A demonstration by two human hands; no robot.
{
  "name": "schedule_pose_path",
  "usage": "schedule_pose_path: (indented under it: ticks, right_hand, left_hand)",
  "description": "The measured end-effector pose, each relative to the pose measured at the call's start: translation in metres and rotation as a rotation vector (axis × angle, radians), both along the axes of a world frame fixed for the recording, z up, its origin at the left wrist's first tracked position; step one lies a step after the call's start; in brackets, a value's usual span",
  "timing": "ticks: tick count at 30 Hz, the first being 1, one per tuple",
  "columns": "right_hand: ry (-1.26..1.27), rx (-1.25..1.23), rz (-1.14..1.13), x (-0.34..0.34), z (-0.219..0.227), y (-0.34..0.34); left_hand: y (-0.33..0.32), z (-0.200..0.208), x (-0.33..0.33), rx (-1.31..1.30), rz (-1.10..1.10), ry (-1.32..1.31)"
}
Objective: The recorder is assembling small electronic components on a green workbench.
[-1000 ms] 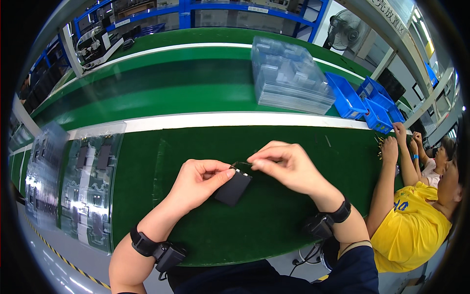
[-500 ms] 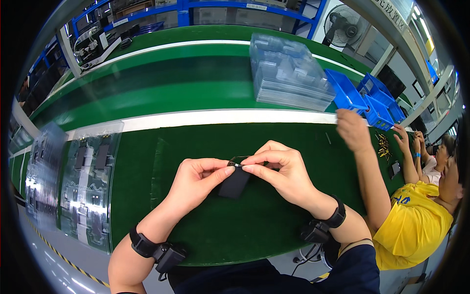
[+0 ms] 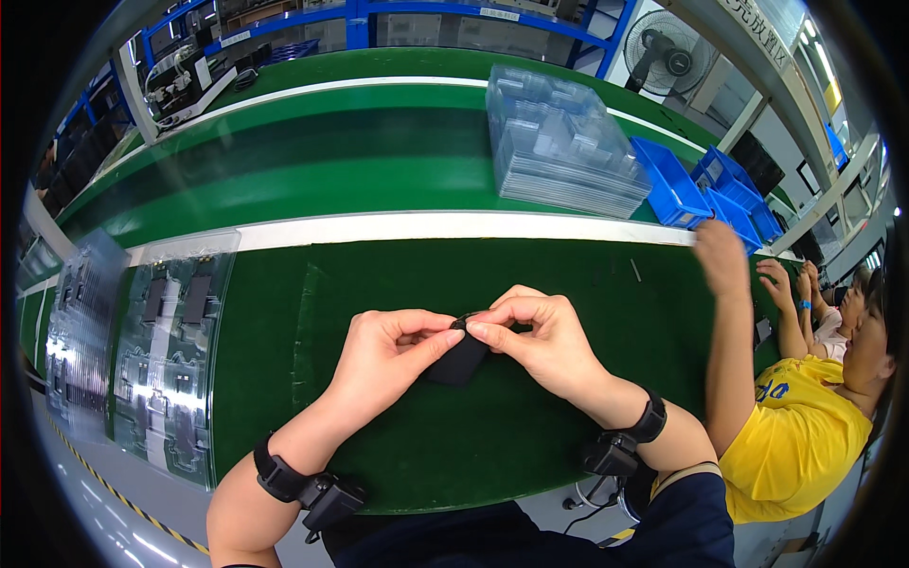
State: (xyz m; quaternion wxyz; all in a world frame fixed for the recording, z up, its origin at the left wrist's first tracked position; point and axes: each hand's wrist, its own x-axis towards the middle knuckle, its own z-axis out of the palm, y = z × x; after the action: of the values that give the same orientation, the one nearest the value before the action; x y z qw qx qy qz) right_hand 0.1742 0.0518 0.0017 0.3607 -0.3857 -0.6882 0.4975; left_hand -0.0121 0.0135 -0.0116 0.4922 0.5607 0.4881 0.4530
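Both hands, left [image 3: 383,358] and right [image 3: 540,343], pinch a small black part [image 3: 457,362] between fingertips

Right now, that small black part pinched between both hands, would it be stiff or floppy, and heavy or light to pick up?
The small black part probably is light: the fingertips of the left hand and right hand alone carry it above the green mat. It looks fairly stiff, keeping a flat shape without sagging. Its thin loop at the top may bend easily.
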Motion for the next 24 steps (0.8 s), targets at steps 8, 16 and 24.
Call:
schedule_pose_path:
  ticks: [8, 16, 24]
  right_hand:
    - [-0.053, 0.023, -0.007, 0.000, 0.004, -0.003]
    - [-0.046, 0.025, -0.009, -0.001, 0.000, -0.003]
    - [-0.004, 0.117, -0.057, -0.006, 0.003, -0.010]
  left_hand:
    - [0.000, 0.001, 0.000, 0.000, -0.018, 0.019]
    - [0.000, 0.000, 0.001, -0.020, -0.019, -0.011]
    - [0.001, -0.005, 0.000, -0.083, -0.035, -0.221]
